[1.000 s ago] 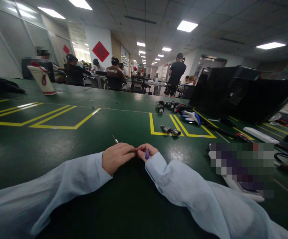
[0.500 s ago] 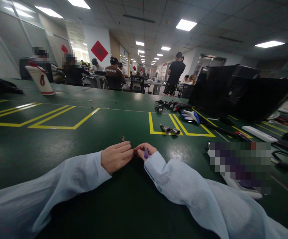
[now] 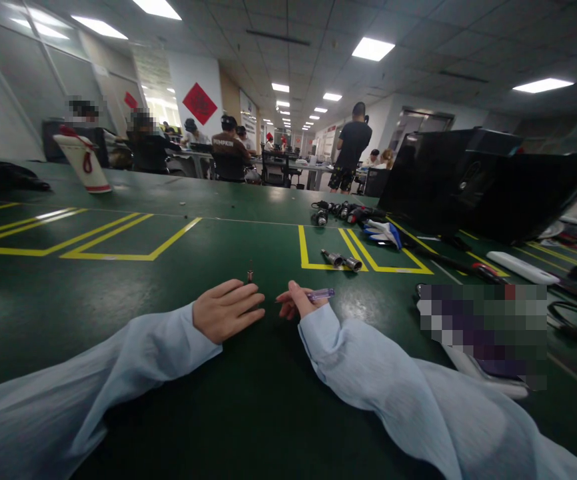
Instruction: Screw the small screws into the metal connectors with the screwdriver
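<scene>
"What's just changed?"

"The left hand (image 3: 228, 312) and right hand (image 3: 297, 301), almost fingertip to fingertip half a second ago, now have a gap between them. The tool (image 3: 322, 294), foreshortened then, now lies sideways, its butt end over the right cuff."

"Meaning what for the work?"

"My reading: the two hands have left off working at one spot. The pin (image 3: 250, 275) sits upright, just beyond the left fingertips."

"And the fingers?"

"The right ones are clamped on the tool. The left ones reach out, slightly spread; their thumb is hidden, so I can't tell whether they grip the pin."

"What are things made of?"

"The tool is slim, purple and see-through, probably plastic. The pin is a little metal stub with a hair-thin tip. Farther off, two barrels (image 3: 352, 264), round and steely, lie by yellow tape (image 3: 309, 267). The counter (image 3: 268, 413) is dark green, smooth, with glossy patches. The sleeves (image 3: 153, 350) are thin, pale blue cloth, softly creased."
</scene>
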### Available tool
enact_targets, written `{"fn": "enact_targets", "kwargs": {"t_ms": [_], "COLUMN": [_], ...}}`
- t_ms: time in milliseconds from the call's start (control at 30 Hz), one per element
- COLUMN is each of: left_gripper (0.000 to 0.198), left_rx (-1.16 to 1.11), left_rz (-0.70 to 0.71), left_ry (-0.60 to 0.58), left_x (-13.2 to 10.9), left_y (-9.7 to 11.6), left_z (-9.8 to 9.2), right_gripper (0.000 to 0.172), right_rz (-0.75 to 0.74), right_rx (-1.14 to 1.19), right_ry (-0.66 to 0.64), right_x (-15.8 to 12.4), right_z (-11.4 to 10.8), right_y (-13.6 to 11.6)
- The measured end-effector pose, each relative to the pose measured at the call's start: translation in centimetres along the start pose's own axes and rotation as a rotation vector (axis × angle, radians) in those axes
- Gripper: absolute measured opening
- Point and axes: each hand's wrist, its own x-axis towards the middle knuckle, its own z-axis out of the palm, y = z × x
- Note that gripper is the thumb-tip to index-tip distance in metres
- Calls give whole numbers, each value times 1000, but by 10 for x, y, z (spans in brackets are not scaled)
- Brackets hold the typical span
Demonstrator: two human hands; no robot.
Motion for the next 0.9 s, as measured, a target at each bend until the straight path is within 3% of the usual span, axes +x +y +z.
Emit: {"fn": "enact_targets", "kwargs": {"t_ms": [100, 167, 267, 367, 533, 667, 800, 900], "left_gripper": [35, 34, 29, 27, 41, 41, 35, 33], "left_rx": [79, 17, -252, -538, -932, -1002, -992, -965], "left_rz": [-102, -163, -280, -514, -778, -849, -817, -777], "left_ry": [74, 104, 138, 242, 341, 266, 225, 199], "left_x": [0, 1, 4, 5, 8, 11, 13, 13], "left_y": [-4, -10, -19, -21, -15, -13, -12, -11], "left_z": [-1, -2, 1, 7, 13, 9, 6, 9], "right_gripper": [44, 44, 44, 43, 39, 26, 7, 9], "right_rz": [10, 35, 73, 79, 51, -18, -66, -95], "right_rx": [38, 53, 60, 55, 54, 158, 241, 246], "right_ry": [-55, -103, -153, -170, -187, -222, -276, -316], "right_x": [0, 0, 1, 1, 1, 1, -2, -5], "right_z": [-1, -3, -4, -3, -3, -3, 0, 4], "right_y": [-1, -2, -3, -3, 0, 1, -2, -3]}}
